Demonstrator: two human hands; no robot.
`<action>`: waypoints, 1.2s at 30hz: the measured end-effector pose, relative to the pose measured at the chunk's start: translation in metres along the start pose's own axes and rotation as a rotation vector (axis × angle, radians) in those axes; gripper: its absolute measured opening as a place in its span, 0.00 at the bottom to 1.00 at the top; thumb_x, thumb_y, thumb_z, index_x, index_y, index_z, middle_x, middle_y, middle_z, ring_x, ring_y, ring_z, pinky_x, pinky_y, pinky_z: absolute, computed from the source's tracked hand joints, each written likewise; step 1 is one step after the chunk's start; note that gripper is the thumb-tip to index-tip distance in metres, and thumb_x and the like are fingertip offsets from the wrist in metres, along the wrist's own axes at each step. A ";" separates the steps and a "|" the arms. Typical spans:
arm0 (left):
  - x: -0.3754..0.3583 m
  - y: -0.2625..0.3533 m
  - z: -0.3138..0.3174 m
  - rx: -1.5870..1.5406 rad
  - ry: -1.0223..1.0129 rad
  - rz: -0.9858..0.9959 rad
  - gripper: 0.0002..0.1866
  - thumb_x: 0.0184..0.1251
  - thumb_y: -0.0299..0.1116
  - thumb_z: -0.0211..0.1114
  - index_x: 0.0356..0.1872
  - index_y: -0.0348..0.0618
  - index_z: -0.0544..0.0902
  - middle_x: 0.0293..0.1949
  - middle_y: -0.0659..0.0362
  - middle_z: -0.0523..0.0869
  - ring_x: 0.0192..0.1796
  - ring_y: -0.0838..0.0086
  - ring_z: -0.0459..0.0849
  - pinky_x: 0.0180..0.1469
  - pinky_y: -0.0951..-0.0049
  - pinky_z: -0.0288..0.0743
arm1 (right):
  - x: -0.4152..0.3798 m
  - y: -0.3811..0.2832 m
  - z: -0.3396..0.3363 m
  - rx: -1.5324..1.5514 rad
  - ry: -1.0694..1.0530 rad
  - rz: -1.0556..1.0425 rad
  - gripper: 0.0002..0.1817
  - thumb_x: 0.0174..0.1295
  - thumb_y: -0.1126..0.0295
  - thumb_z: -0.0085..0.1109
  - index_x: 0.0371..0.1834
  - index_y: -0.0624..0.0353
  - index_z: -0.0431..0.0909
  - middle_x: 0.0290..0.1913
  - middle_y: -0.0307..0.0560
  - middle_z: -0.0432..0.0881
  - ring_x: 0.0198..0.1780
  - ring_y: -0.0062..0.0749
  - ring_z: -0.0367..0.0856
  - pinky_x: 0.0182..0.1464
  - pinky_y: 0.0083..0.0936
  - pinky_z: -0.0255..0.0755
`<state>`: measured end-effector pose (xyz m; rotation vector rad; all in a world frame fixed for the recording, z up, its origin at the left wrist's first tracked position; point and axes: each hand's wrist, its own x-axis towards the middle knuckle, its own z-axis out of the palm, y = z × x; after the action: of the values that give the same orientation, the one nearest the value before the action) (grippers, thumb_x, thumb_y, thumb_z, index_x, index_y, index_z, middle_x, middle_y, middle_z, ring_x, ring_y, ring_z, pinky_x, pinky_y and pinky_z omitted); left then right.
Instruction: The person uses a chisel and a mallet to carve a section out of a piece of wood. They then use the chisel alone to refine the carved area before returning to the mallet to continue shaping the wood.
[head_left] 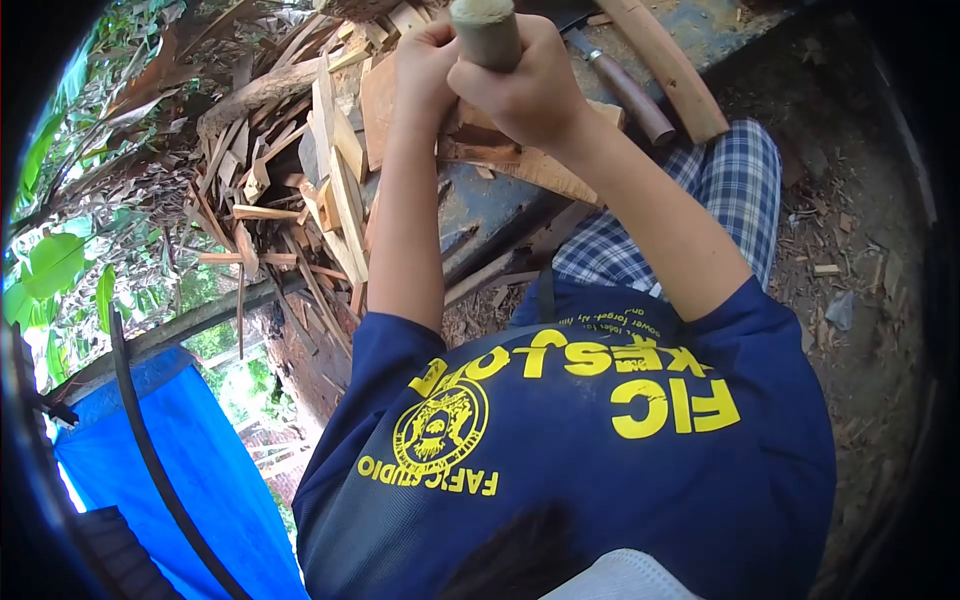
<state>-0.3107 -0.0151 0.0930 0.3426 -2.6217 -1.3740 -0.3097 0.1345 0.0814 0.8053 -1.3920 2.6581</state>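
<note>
Both of my hands are wrapped around a thick, pale round wooden handle (487,30) at the top of the view. My left hand (425,65) grips it from the left and my right hand (528,92) from the right, knuckles touching. Just under the hands lies a flat orange-brown piece of wood (530,170) on a dark blue-grey surface (490,210). The handle's lower end is hidden behind my hands. My blue shirt with yellow print (560,440) and plaid shorts (730,190) fill the lower part.
A heap of split wood strips and offcuts (300,190) lies left of my arms. A knife with a wooden grip (625,90) and a curved wooden piece (670,65) lie at the upper right. Chip-strewn dirt ground (860,250) is right; blue tarp (190,470) and black hose (150,450) lower left.
</note>
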 end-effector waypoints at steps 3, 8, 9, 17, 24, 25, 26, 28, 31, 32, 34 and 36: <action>0.003 -0.002 0.001 -0.005 0.007 -0.016 0.14 0.64 0.38 0.70 0.26 0.35 0.87 0.23 0.66 0.85 0.26 0.88 0.76 0.29 0.80 0.70 | -0.003 0.012 -0.015 0.096 0.044 -0.029 0.08 0.55 0.79 0.58 0.22 0.58 0.71 0.20 0.32 0.73 0.21 0.14 0.70 0.23 0.19 0.63; 0.002 0.002 0.002 0.041 0.007 -0.030 0.17 0.65 0.41 0.69 0.23 0.36 0.85 0.21 0.66 0.82 0.26 0.87 0.74 0.30 0.79 0.69 | -0.005 -0.034 -0.031 0.192 0.210 0.090 0.06 0.57 0.79 0.57 0.25 0.57 0.71 0.19 0.34 0.72 0.19 0.18 0.71 0.21 0.18 0.65; 0.002 0.000 0.002 0.051 -0.011 -0.012 0.17 0.65 0.41 0.69 0.23 0.37 0.85 0.20 0.67 0.81 0.26 0.86 0.74 0.30 0.79 0.68 | 0.001 -0.044 -0.036 0.236 0.283 0.109 0.07 0.58 0.78 0.57 0.25 0.56 0.71 0.18 0.35 0.72 0.17 0.19 0.71 0.19 0.19 0.64; 0.007 0.012 0.005 0.207 -0.262 0.298 0.16 0.66 0.40 0.69 0.29 0.34 0.84 0.21 0.63 0.81 0.27 0.83 0.77 0.33 0.76 0.74 | 0.094 -0.038 -0.123 -0.949 0.538 0.158 0.30 0.61 0.55 0.67 0.54 0.67 0.69 0.45 0.60 0.83 0.49 0.51 0.83 0.53 0.42 0.76; 0.000 0.024 -0.006 0.095 -0.310 0.272 0.18 0.74 0.43 0.63 0.40 0.34 0.86 0.37 0.58 0.90 0.43 0.77 0.85 0.49 0.74 0.77 | 0.093 0.015 -0.157 -1.692 0.051 0.273 0.27 0.59 0.65 0.61 0.60 0.63 0.68 0.50 0.64 0.82 0.53 0.58 0.81 0.54 0.49 0.75; -0.006 0.031 -0.008 0.170 -0.265 0.263 0.19 0.74 0.44 0.62 0.45 0.34 0.84 0.42 0.56 0.90 0.47 0.74 0.85 0.52 0.72 0.76 | 0.094 0.057 -0.184 -1.570 0.024 0.103 0.24 0.57 0.70 0.62 0.57 0.62 0.71 0.51 0.65 0.80 0.55 0.61 0.78 0.57 0.52 0.71; -0.013 0.036 -0.011 0.245 -0.222 0.252 0.20 0.75 0.44 0.61 0.51 0.34 0.82 0.46 0.54 0.89 0.51 0.71 0.85 0.55 0.70 0.76 | 0.080 0.050 -0.180 -1.567 0.020 0.093 0.28 0.59 0.70 0.59 0.64 0.60 0.66 0.55 0.68 0.78 0.60 0.67 0.73 0.62 0.56 0.67; -0.027 0.033 -0.017 0.159 -0.190 0.197 0.23 0.76 0.44 0.60 0.59 0.34 0.77 0.54 0.49 0.85 0.58 0.64 0.83 0.61 0.65 0.74 | 0.037 0.013 -0.147 -1.592 -0.025 -0.019 0.25 0.63 0.68 0.56 0.64 0.59 0.69 0.54 0.64 0.79 0.57 0.65 0.76 0.59 0.53 0.71; -0.062 0.014 -0.030 0.121 0.111 0.179 0.31 0.71 0.50 0.63 0.61 0.31 0.73 0.61 0.38 0.79 0.65 0.50 0.77 0.66 0.57 0.70 | -0.018 -0.020 -0.114 -1.424 -0.211 0.249 0.20 0.64 0.69 0.56 0.59 0.59 0.70 0.53 0.61 0.80 0.52 0.61 0.80 0.55 0.48 0.75; -0.082 0.015 -0.027 0.108 0.119 0.181 0.31 0.71 0.50 0.63 0.61 0.31 0.73 0.61 0.38 0.79 0.65 0.50 0.77 0.66 0.57 0.70 | -0.037 -0.028 -0.104 -1.500 -0.255 0.297 0.19 0.64 0.68 0.57 0.58 0.60 0.71 0.53 0.60 0.80 0.51 0.59 0.81 0.54 0.47 0.76; -0.113 0.005 -0.014 0.188 0.413 0.151 0.32 0.67 0.45 0.69 0.62 0.30 0.70 0.57 0.39 0.80 0.64 0.51 0.78 0.66 0.57 0.69 | -0.057 -0.041 -0.086 -1.663 -0.320 0.497 0.20 0.63 0.65 0.61 0.55 0.60 0.71 0.52 0.60 0.81 0.51 0.56 0.82 0.54 0.47 0.76; -0.124 -0.023 0.012 0.171 0.489 0.098 0.32 0.64 0.40 0.71 0.62 0.31 0.70 0.55 0.40 0.81 0.62 0.52 0.79 0.64 0.57 0.71 | -0.068 -0.028 -0.094 -1.725 -0.374 0.496 0.23 0.63 0.64 0.63 0.58 0.61 0.70 0.53 0.60 0.80 0.53 0.56 0.82 0.54 0.48 0.77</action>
<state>-0.1914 0.0160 0.0628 0.4936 -2.3105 -0.8967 -0.2834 0.2376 0.0277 0.6077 -3.1519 0.4811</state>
